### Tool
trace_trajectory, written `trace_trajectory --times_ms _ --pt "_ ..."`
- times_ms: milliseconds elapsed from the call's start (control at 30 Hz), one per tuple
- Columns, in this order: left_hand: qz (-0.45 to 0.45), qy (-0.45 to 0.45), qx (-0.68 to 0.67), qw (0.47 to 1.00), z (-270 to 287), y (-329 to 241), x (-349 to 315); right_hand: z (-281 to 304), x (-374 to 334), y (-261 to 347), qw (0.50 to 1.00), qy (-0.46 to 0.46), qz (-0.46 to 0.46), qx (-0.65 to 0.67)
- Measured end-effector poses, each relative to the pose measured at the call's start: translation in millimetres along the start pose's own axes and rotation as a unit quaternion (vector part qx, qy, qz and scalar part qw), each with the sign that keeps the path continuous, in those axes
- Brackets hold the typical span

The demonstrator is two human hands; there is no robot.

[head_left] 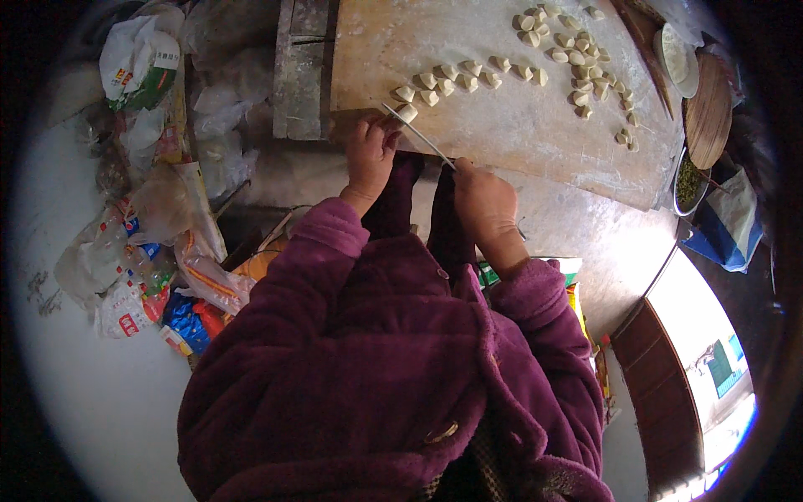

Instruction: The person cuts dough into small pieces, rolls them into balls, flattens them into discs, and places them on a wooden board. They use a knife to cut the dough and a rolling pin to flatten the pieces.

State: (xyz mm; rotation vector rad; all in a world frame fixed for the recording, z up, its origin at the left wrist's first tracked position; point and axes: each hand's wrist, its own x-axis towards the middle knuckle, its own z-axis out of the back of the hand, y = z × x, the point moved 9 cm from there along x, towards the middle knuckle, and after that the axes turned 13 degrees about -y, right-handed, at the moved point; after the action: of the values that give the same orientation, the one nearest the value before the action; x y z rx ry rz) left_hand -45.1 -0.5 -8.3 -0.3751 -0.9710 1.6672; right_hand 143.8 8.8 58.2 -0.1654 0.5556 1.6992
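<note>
My right hand (483, 197) grips the handle of a thin knife (416, 133) whose blade angles up and left across the near edge of the floured wooden board (502, 125). My left hand (370, 153) rests at that edge with fingers curled, right beside the blade tip and a small dough piece (407, 111); whether it holds dough is hidden. A row of several cut dough pieces (468, 77) runs across the board, and a looser cluster (577, 58) lies at the far right. Purple fleece sleeves cover both forearms.
A heap of plastic bags and food packets (159, 226) lies on the left. A concrete block (299, 75) stands beside the board. At the right are a white plate (677, 58), a round woven lid (709, 109) and a bowl of green filling (690, 180).
</note>
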Motion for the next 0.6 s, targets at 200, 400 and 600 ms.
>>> trace_trajectory --times_ms 200,400,600 --pt "-0.071 -0.026 0.073 0.994 1.0 -21.6 8.0 1.3 -1.3 0.2 1.0 -0.02 0.012 0.004" --pt "-0.083 -0.038 0.071 0.993 1.8 -22.4 10.9 4.8 -1.0 0.0 1.0 -0.009 0.0 0.014" --pt "-0.085 -0.034 0.075 0.993 2.1 -24.1 9.7 -5.5 5.2 2.0 1.0 0.015 -0.012 0.014"
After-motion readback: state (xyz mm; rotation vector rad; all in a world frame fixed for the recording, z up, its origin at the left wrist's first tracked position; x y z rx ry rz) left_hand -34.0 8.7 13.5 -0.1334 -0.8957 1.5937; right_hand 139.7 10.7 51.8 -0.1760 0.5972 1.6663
